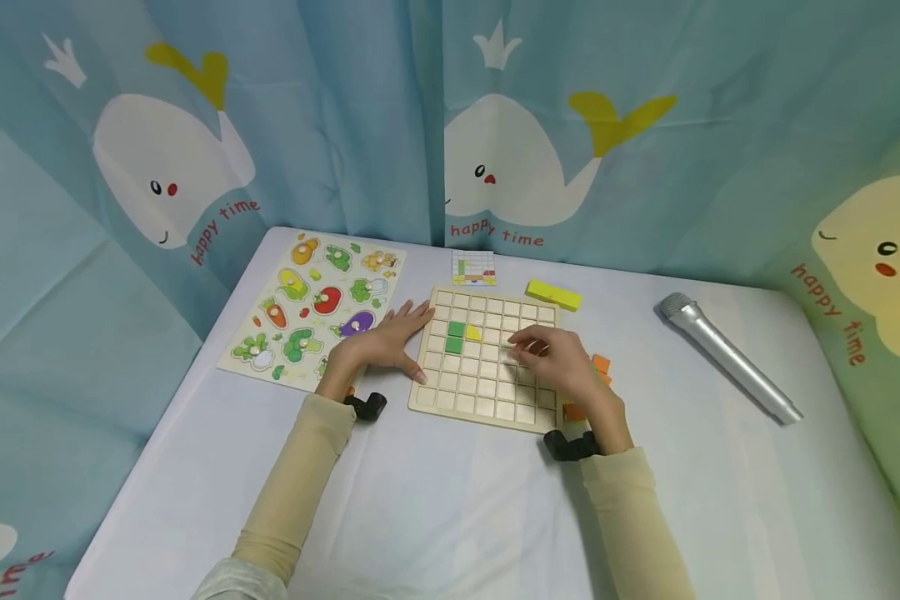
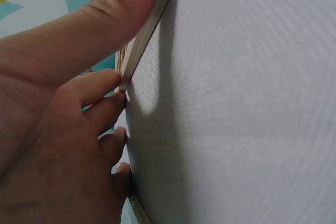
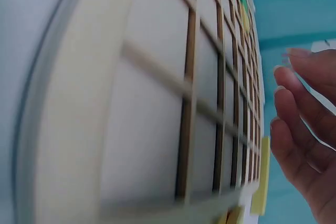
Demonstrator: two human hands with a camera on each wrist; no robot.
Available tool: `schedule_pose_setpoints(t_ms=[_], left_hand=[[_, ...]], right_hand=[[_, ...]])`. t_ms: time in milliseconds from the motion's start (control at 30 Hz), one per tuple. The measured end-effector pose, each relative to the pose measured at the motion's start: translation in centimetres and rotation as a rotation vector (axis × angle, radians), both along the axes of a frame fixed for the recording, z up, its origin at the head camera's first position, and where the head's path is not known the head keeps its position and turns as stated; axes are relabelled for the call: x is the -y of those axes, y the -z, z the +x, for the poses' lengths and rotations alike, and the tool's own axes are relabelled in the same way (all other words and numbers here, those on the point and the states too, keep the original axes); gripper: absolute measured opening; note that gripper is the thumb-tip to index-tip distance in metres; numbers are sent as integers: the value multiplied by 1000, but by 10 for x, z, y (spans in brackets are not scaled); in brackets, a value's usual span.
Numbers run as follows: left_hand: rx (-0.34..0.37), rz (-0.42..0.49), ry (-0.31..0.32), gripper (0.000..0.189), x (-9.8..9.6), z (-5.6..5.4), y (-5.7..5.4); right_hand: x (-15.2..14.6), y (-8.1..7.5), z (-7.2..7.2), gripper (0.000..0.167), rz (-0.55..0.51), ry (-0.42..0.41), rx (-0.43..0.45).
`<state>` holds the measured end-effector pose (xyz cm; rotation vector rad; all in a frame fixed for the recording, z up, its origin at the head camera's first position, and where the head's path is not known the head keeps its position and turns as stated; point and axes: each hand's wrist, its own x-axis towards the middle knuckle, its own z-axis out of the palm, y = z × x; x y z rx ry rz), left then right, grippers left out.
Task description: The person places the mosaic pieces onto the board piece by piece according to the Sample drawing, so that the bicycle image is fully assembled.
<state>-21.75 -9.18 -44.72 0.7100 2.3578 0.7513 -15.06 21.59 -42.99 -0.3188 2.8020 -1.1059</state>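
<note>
A square wooden grid board (image 1: 486, 387) lies on the table. Two green square tiles (image 1: 455, 344) sit one above the other in its left part, with a yellow tile (image 1: 473, 333) beside the upper one. My left hand (image 1: 385, 340) spreads its fingers along the board's left side; in the left wrist view the thumb (image 2: 113, 14) touches the board's edge. Over the right half of the board hovers my right hand (image 1: 558, 358), its fingers loosely bent. The right wrist view shows those fingers (image 3: 294, 108) above the grid with nothing between them and the thumb.
Behind the board lie a small pattern card (image 1: 473, 267) and a yellow bar (image 1: 553, 295). Orange pieces (image 1: 602, 363) lie by its right edge, partly hidden by my right hand. A vegetable puzzle (image 1: 322, 275) is at left, a silver microphone (image 1: 731, 358) at right. Curtains (image 1: 390, 125) border the table.
</note>
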Motion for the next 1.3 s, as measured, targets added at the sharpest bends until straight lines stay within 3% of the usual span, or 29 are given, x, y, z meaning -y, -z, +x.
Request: schedule_pose_setpoints(t_ms=[767, 1300], left_hand=[[2, 20, 1, 121, 3, -1, 3], [14, 22, -5, 121, 1, 0, 0]], right_hand=[[-68, -4, 23, 23, 125, 103, 30], [-89, -1, 30, 26, 150, 164, 64]])
